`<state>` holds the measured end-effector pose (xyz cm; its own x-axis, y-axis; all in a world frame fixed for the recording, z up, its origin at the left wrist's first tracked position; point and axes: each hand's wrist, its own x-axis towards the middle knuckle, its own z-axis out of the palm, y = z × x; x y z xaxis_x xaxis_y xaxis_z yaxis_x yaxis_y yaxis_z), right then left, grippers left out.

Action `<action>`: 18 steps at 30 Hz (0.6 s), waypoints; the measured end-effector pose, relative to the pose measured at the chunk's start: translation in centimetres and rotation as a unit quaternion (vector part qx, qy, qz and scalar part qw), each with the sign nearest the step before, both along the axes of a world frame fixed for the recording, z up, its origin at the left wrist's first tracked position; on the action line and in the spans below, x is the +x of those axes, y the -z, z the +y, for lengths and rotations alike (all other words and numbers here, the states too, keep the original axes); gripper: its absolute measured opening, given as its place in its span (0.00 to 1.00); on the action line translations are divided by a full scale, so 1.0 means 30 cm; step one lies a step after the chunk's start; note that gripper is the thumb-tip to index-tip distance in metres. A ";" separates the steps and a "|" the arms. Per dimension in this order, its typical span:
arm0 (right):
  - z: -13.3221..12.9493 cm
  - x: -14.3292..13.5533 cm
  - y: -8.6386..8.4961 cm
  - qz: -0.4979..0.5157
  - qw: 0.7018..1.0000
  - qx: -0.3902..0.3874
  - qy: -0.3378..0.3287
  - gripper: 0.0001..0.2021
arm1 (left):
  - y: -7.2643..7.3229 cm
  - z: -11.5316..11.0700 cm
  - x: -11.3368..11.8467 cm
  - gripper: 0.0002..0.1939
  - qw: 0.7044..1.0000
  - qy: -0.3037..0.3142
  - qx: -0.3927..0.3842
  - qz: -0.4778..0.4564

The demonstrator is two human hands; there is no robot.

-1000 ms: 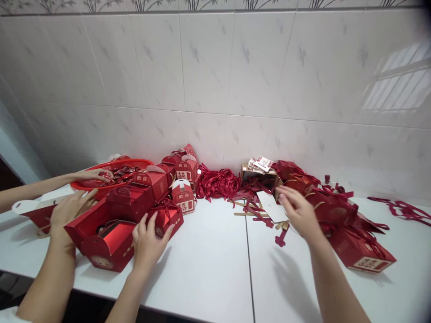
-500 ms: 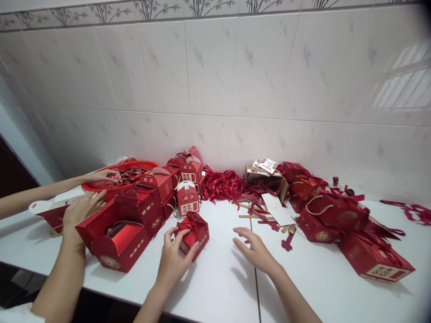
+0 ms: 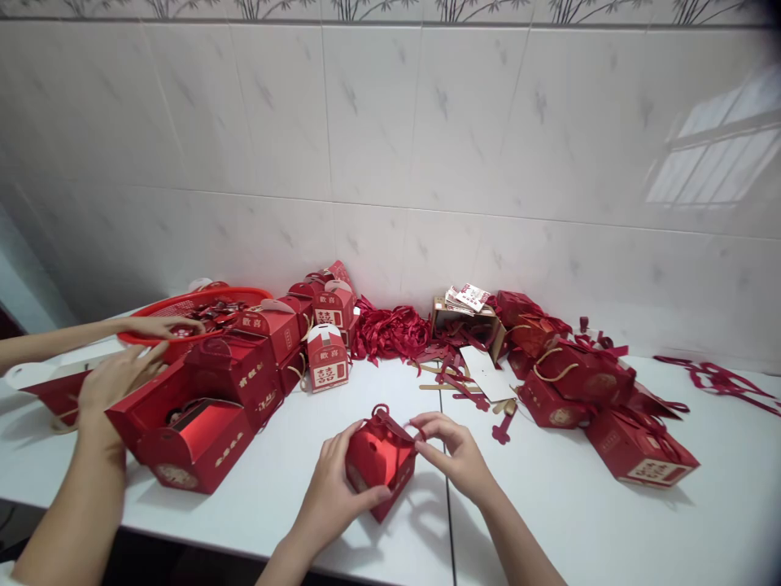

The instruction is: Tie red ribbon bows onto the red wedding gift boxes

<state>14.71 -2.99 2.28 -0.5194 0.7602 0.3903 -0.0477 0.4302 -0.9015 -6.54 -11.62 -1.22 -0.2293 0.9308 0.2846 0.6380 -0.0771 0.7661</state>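
Note:
A small red gift box [image 3: 379,461] with a dark red ribbon on top is tilted above the white table, near its front edge. My left hand [image 3: 342,480] wraps its left side, with the thumb along the front. At the box's upper right, my right hand [image 3: 455,456] pinches the dark red ribbon [image 3: 399,433] between thumb and forefinger. Behind the box stands a small red-and-white box [image 3: 328,358].
Another person's hands [image 3: 119,378] are at the left, near a red basket [image 3: 244,291] and open red boxes [image 3: 225,448]. A ribbon heap [image 3: 394,332] lies by the wall. Ribboned boxes [image 3: 640,448] are piled at the right, beside a white card [image 3: 488,374].
The small red box has moved right and nearer to me in my left hand. My right hand has come in from the right and taken hold of the ribbon. The view has shifted slightly.

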 end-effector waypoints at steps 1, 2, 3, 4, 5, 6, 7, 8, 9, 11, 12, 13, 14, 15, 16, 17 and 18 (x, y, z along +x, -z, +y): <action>-0.007 0.035 -0.012 -0.006 1.000 0.008 -0.020 0.07 | 0.006 0.003 -0.006 0.44 1.000 -0.005 -0.010 -0.021; -0.014 0.073 -0.025 -0.019 0.999 0.018 -0.042 0.06 | 0.014 0.005 -0.010 0.43 0.999 -0.010 -0.022 -0.042; -0.019 0.112 -0.036 -0.040 0.997 0.029 -0.062 0.05 | 0.021 0.006 -0.013 0.41 0.997 -0.015 -0.034 -0.063; -0.023 0.150 -0.048 -0.066 0.994 0.037 -0.084 0.04 | 0.029 0.007 -0.014 0.38 0.995 -0.013 -0.047 -0.084; -0.024 0.185 -0.057 -0.097 0.988 0.043 -0.108 0.04 | 0.035 0.008 -0.014 0.35 0.993 -0.004 -0.059 -0.104; -0.021 0.216 -0.066 -0.129 0.981 0.046 -0.135 0.04 | 0.041 0.008 -0.014 0.31 0.990 0.012 -0.069 -0.123; -0.015 0.241 -0.072 -0.159 0.973 0.046 -0.160 0.06 | 0.046 0.007 -0.012 0.28 0.987 0.027 -0.075 -0.139; -0.005 0.261 -0.077 -0.184 0.966 0.043 -0.177 0.09 | 0.049 0.007 -0.010 0.25 0.985 0.039 -0.078 -0.150; 0.008 0.274 -0.079 -0.200 0.962 0.040 -0.179 0.11 | 0.053 0.006 -0.007 0.24 0.984 0.043 -0.076 -0.156; 0.038 0.281 -0.076 -0.215 0.967 0.036 -0.133 0.12 | 0.060 0.004 -0.003 0.23 0.986 0.027 -0.069 -0.151; 0.053 0.275 -0.071 -0.219 0.970 0.036 -0.097 0.13 | 0.063 0.003 0.000 0.24 0.987 0.013 -0.067 -0.143; 0.067 0.265 -0.064 -0.224 0.971 0.039 -0.067 0.13 | 0.066 0.003 0.002 0.24 0.989 0.001 -0.068 -0.133; 0.079 0.251 -0.056 -0.229 0.971 0.041 -0.048 0.13 | 0.067 0.004 0.005 0.25 0.990 -0.008 -0.069 -0.122; 0.087 0.233 -0.046 -0.234 0.971 0.043 -0.039 0.14 | 0.067 0.005 0.008 0.25 0.991 -0.013 -0.072 -0.112; 0.093 0.213 -0.035 -0.235 0.970 0.042 -0.035 0.15 | 0.065 0.006 0.012 0.25 0.992 -0.011 -0.073 -0.105; 0.097 0.191 -0.024 -0.232 0.972 0.037 -0.031 0.16 | 0.063 0.008 0.017 0.25 0.992 -0.004 -0.072 -0.103; 0.099 0.169 -0.013 -0.226 0.973 0.028 -0.024 0.17 | 0.061 0.011 0.022 0.25 0.992 0.007 -0.070 -0.109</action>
<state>19.78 -0.02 2.66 -0.6823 0.7146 0.1542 0.3264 0.4866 -0.8104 -5.88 -11.29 -3.04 -0.2579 0.9611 0.0986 0.4562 0.0312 0.8893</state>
